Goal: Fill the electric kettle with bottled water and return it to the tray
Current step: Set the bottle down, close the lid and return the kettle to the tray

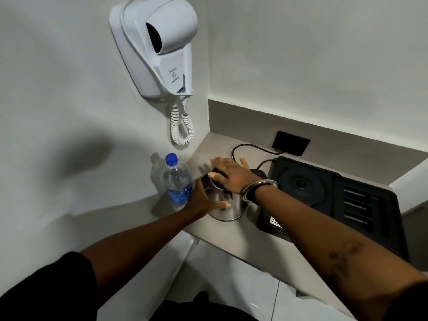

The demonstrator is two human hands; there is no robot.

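Black tray (361, 200) at right of frame: round power base (301, 184) bare, kettle absent, so return step outstanding. Steel kettle (228, 205) at centre frame, standing on the counter (215, 144) just left of the tray, steadied by left hand (203, 200) with fingers spread against its side and by right hand (229, 173) laid flat over its top, fingers loosely apart; lid state hidden under the palm. Water bottle (177, 181) left of centre, upright beside the kettle, blue cap (171, 159) on and water inside, hence filling judged not yet begun.
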